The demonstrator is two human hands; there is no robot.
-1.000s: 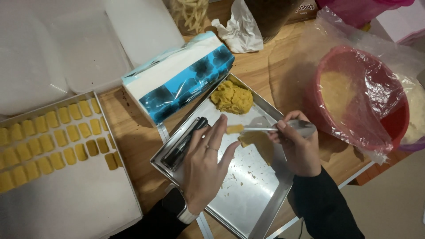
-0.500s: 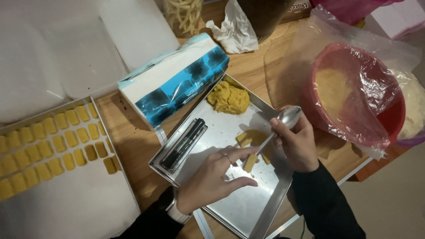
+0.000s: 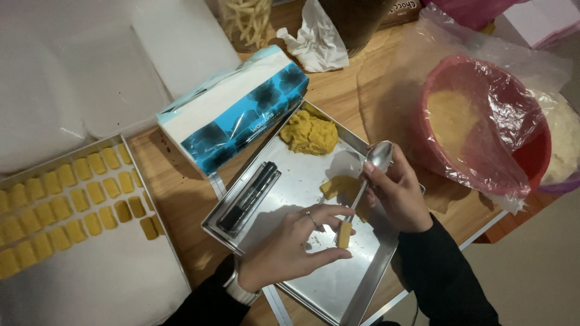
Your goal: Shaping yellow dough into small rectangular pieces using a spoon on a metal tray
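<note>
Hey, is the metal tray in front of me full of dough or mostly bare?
Mostly bare. The metal tray holds only a dough lump at its far end, a smaller piece and a black tool.

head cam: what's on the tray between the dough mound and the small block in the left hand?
A flattened dough piece lies between the dough mound and the small block pinched by the left hand, in the head view.

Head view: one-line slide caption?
Left hand pinches a small yellow dough block over a metal tray; right hand holds a spoon.
</note>
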